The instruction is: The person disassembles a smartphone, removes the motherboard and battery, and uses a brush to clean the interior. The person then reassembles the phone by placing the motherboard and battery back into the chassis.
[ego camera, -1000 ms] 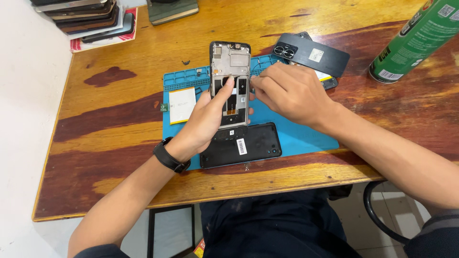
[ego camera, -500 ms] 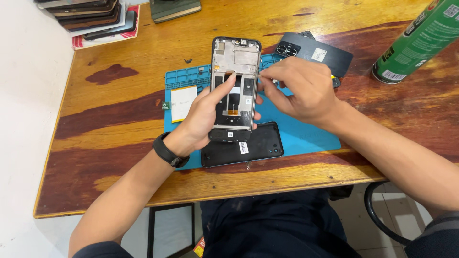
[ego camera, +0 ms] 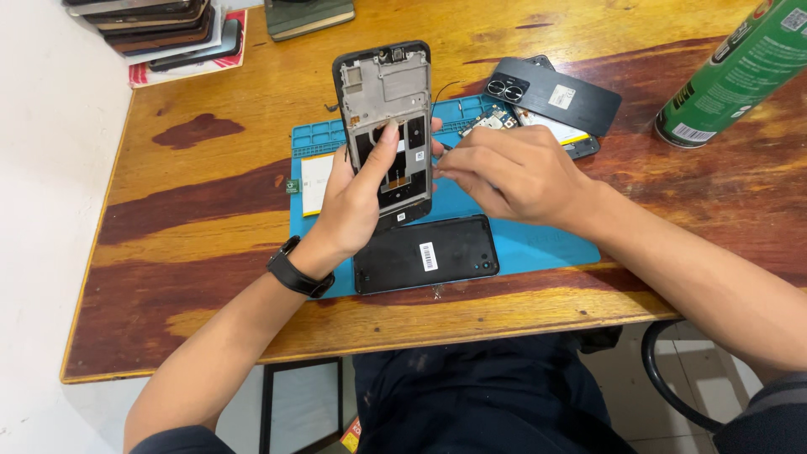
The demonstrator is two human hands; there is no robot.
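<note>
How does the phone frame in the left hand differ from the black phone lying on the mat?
The phone frame is held up off the blue mat by the left hand; the black phone lies flat on the mat, untouched. The frame is opened up, showing grey metal and cut-outs; the black phone's face is closed and smooth, with a white sticker. The frame stands lengthwise away from the person; the black phone lies crosswise. Both are phone-sized slabs with black edges.

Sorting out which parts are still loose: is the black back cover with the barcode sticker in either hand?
No, the black back cover lies flat on the blue repair mat, while the left hand holds the opened phone frame.
</note>
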